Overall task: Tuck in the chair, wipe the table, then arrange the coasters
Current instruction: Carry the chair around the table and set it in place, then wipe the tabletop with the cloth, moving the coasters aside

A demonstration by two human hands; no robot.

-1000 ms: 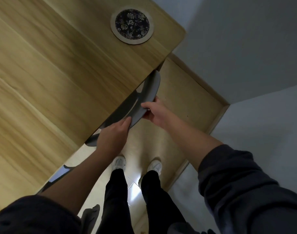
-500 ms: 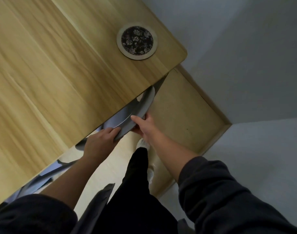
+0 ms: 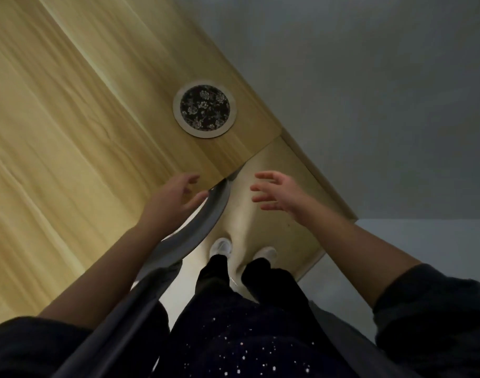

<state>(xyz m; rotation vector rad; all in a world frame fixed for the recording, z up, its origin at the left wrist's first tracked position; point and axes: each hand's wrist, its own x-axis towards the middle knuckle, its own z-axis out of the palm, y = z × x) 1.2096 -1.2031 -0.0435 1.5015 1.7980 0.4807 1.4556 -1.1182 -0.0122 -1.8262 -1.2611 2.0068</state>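
Observation:
The grey curved back of the chair (image 3: 203, 227) lies right against the edge of the light wooden table (image 3: 70, 132), with the rest of the chair hidden beneath the tabletop. My left hand (image 3: 173, 199) hovers over that table edge just above the chair back, fingers spread and holding nothing. My right hand (image 3: 274, 193) is lifted over the floor to the right of the chair, fingers spread and empty. A round coaster (image 3: 204, 109) with a dark floral centre and a pale rim rests on the table near its right corner.
A grey wall (image 3: 369, 91) rises close behind the table's right end, with a wooden skirting (image 3: 318, 170) along its foot. My feet in white shoes (image 3: 221, 246) stand on the pale floor next to the chair.
Both hands have let go of the chair back and lifted away with fingers spread. The chair back now sits tight against the table edge. The view has shifted so the coaster appears lower.

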